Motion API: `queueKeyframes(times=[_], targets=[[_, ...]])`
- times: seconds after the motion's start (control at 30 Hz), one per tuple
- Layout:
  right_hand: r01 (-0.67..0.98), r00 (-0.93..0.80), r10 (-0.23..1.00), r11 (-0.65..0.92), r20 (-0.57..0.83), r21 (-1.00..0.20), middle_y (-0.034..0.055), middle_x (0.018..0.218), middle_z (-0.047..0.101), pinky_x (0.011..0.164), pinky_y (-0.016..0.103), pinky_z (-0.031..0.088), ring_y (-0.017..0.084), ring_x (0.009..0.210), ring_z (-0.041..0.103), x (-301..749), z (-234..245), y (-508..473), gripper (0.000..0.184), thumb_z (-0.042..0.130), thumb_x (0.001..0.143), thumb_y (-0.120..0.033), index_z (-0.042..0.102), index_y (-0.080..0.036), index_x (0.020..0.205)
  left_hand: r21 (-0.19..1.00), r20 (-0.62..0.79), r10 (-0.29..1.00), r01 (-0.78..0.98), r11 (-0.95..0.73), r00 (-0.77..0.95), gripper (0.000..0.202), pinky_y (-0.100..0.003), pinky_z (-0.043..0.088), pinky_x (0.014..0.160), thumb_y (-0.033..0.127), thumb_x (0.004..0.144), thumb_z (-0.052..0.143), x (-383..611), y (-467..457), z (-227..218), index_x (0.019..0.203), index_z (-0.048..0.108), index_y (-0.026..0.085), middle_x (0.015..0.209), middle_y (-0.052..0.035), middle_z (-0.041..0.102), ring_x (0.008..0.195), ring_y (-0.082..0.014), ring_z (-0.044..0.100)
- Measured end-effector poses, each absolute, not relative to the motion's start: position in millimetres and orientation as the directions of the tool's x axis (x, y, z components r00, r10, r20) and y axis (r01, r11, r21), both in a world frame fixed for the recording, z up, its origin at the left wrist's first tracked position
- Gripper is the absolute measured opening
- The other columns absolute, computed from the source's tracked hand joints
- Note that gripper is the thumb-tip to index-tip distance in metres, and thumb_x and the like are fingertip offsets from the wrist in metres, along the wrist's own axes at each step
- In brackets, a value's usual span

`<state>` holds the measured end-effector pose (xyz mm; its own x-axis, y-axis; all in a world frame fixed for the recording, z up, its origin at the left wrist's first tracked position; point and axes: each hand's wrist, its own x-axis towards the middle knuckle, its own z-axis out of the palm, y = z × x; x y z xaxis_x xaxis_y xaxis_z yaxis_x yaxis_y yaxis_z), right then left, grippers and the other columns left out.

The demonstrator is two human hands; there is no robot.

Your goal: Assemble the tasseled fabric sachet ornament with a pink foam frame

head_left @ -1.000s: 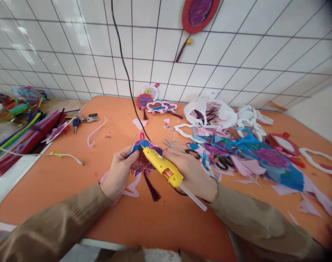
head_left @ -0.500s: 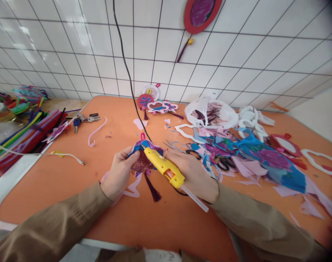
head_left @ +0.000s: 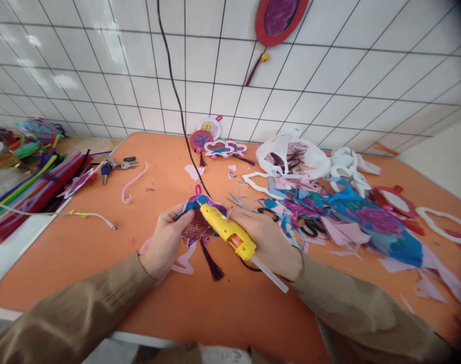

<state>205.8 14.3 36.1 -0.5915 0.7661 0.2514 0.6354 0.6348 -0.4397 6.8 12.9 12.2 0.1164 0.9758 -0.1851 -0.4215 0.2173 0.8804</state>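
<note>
My right hand (head_left: 266, 240) is closed round a yellow glue gun (head_left: 226, 230) with a clear glue stick out of its back. Its nozzle points at the top edge of a small paper ornament (head_left: 196, 222), blue and purple, with a dark purple tassel (head_left: 212, 263) hanging from it. My left hand (head_left: 165, 237) pinches the ornament's left side and holds it just above the orange table (head_left: 82, 242). A black cord (head_left: 177, 101) runs from the wall down to the gun.
Blue and pink paper scraps (head_left: 347, 212), scissors (head_left: 309, 227) and white cut-outs (head_left: 347, 162) crowd the right side. Finished ornaments (head_left: 218, 146) lie at the back by the tiled wall. Pipe cleaners (head_left: 29, 187), keys (head_left: 118, 164) and a white cable (head_left: 86, 215) sit at the left.
</note>
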Motion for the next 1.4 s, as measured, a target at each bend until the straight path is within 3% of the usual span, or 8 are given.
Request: queueKeyframes(times=[0.13, 0.37, 0.73, 0.97, 1.27, 1.4], targets=[[0.631, -0.604, 0.748, 0.659, 0.274, -0.410, 0.0028, 0.072, 0.053, 0.055, 0.028, 0.030, 0.015, 0.061, 0.047, 205.0, 33.4, 14.5, 0.012, 0.049, 0.081, -0.023, 0.042, -0.021, 0.071, 0.878, -0.191, 0.972, -0.418, 0.233, 0.140, 0.026, -0.027, 0.053, 0.055, 0.035, 0.069, 0.079, 6.9, 12.8, 12.1, 0.082, 0.074, 0.013, 0.067, -0.0054, 0.073, 0.054, -0.0164, 0.066], [0.649, -0.594, 0.772, 0.627, 0.227, -0.432, 0.0062, 0.079, 0.060, 0.061, 0.029, 0.038, 0.018, 0.071, 0.055, 206.6, 35.0, 14.3, 0.004, 0.050, 0.081, -0.022, 0.048, -0.019, 0.079, 0.881, -0.190, 0.978, -0.426, 0.207, 0.083, 0.027, -0.027, 0.054, 0.054, 0.034, 0.066, 0.081, 6.8, 13.6, 15.2, 0.080, 0.073, 0.013, 0.064, -0.0050, 0.072, 0.052, -0.0167, 0.066], [0.632, -0.608, 0.741, 0.669, 0.285, -0.391, 0.0014, 0.065, 0.052, 0.053, 0.027, 0.028, 0.015, 0.060, 0.048, 206.1, 30.5, 15.3, 0.011, 0.049, 0.079, -0.022, 0.043, -0.021, 0.069, 0.891, -0.157, 0.979, -0.409, 0.199, 0.133, 0.022, -0.028, 0.056, 0.059, 0.033, 0.074, 0.075, 4.8, 12.9, 7.8, 0.085, 0.074, 0.014, 0.072, -0.0059, 0.074, 0.059, -0.0171, 0.068], [0.668, -0.590, 0.776, 0.624, 0.223, -0.404, 0.0062, 0.077, 0.061, 0.059, 0.028, 0.035, 0.017, 0.067, 0.055, 207.9, 30.9, 15.1, 0.008, 0.050, 0.081, -0.025, 0.049, -0.018, 0.078, 0.904, -0.151, 0.983, -0.389, 0.179, 0.103, 0.025, -0.028, 0.055, 0.061, 0.034, 0.073, 0.076, 3.5, 12.5, 7.8, 0.087, 0.075, 0.013, 0.078, -0.0077, 0.075, 0.066, -0.0189, 0.069], [0.668, -0.577, 0.778, 0.624, 0.247, -0.406, 0.0075, 0.080, 0.064, 0.061, 0.029, 0.041, 0.020, 0.073, 0.060, 209.4, 32.2, 16.5, 0.009, 0.051, 0.083, -0.027, 0.053, -0.018, 0.085, 0.897, -0.173, 0.983, -0.402, 0.184, 0.063, 0.025, -0.028, 0.054, 0.058, 0.032, 0.067, 0.079, 6.1, 14.0, 14.1, 0.081, 0.076, 0.013, 0.063, -0.0038, 0.070, 0.056, -0.0161, 0.065], [0.672, -0.574, 0.785, 0.615, 0.234, -0.414, 0.0081, 0.082, 0.064, 0.062, 0.028, 0.040, 0.019, 0.075, 0.060, 207.9, 32.0, 15.0, 0.009, 0.049, 0.084, -0.026, 0.052, -0.018, 0.085, 0.897, -0.173, 0.983, -0.402, 0.186, 0.069, 0.026, -0.027, 0.053, 0.058, 0.033, 0.066, 0.080, 4.9, 14.2, 11.7, 0.082, 0.076, 0.013, 0.069, -0.0053, 0.073, 0.058, -0.0158, 0.065]])
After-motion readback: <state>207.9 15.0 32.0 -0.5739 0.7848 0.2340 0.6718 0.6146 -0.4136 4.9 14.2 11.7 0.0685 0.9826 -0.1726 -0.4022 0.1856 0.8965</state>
